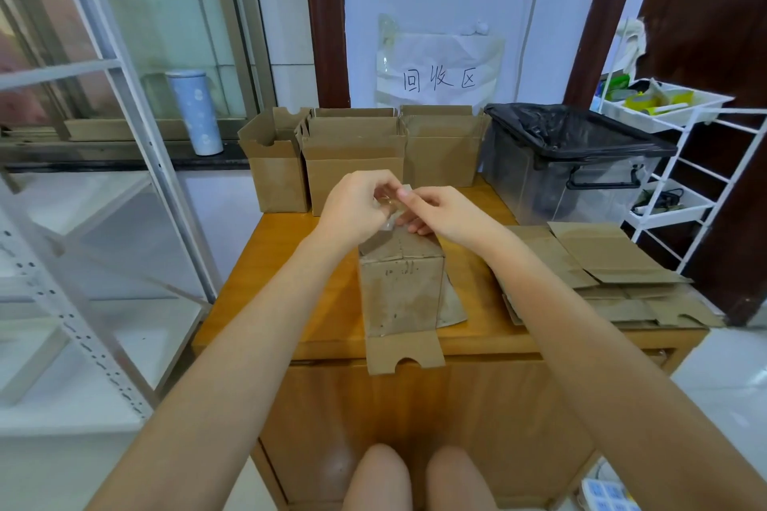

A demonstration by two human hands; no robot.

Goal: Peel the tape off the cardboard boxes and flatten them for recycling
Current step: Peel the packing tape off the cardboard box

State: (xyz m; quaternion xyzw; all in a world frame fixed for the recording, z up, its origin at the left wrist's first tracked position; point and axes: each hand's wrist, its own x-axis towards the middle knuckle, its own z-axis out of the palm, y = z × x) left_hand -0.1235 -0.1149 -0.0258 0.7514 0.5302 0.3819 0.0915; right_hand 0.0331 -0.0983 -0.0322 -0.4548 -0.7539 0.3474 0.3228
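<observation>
A small brown cardboard box (401, 290) stands upright at the middle of the wooden table (315, 303), its bottom flap hanging over the front edge. Above its far top edge, my left hand (357, 205) pinches a crumpled piece of clear tape (388, 201) that still runs down to the box top. My right hand (440, 212) meets it from the right, fingers curled and pinching the same tape. Three open cardboard boxes (352, 162) stand in a row at the back of the table.
Flattened cardboard (602, 261) is stacked on the table's right side. A clear bin with a black liner (572, 162) sits at the back right. A white wire rack (685, 162) stands to the right, a metal shelf frame (83, 178) to the left.
</observation>
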